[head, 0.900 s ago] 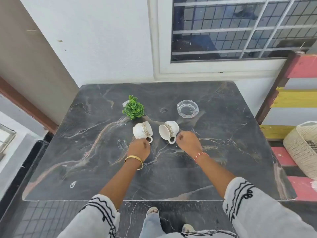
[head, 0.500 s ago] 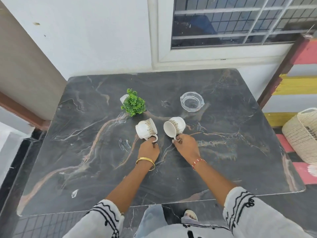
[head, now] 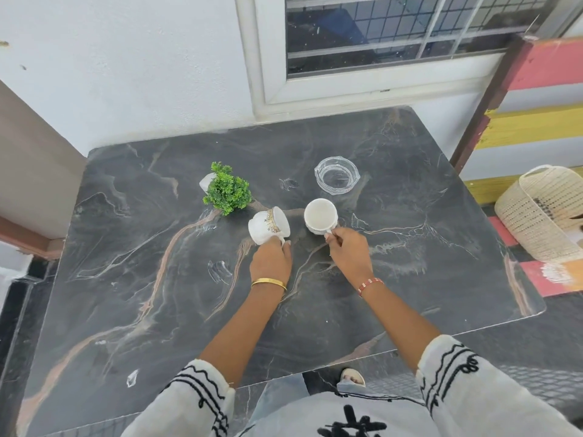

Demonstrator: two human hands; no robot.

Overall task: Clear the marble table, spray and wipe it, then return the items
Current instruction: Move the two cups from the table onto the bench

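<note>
Head view, steeply downward over marble table [head: 157,279], close.

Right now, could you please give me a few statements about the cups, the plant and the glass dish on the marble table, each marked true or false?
1. Each hand grips a white cup by its handle: left hand, left cup, right hand, right cup. True.
2. The glass dish holds a cup. False: nothing is in it.
3. The plant is left of both cups. True.
4. The table carries a spray bottle. False: none is visible.
</note>
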